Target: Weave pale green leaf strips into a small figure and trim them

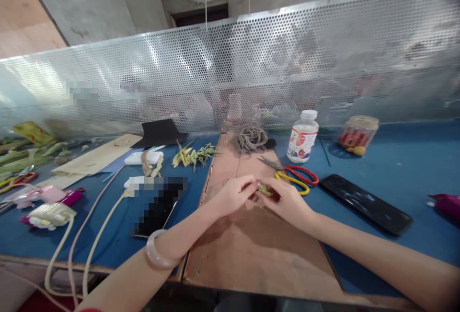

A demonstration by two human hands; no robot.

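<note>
Over the bare wooden strip of the table (258,254), my left hand (237,196) and my right hand (289,201) meet with fingers bent inward. Between their fingertips is a small yellow-green plant piece (265,190), pinched from both sides; my fingers cover most of it, so its exact kind is hidden. A pale bangle (158,250) circles my left wrist. Just beyond my right hand lie scissors (293,178) with one red and one yellow handle, blades apart. A tangle of grey cord (250,139) sits behind my hands, a loose strand trailing toward them.
A clear bottle (303,137), a jar (359,132) and a dark phone (365,203) are on the right. Leafy sprigs (196,155), another phone (160,209), white power banks (143,158) and cables (102,235) lie left. A perforated metal screen (223,67) spans the back.
</note>
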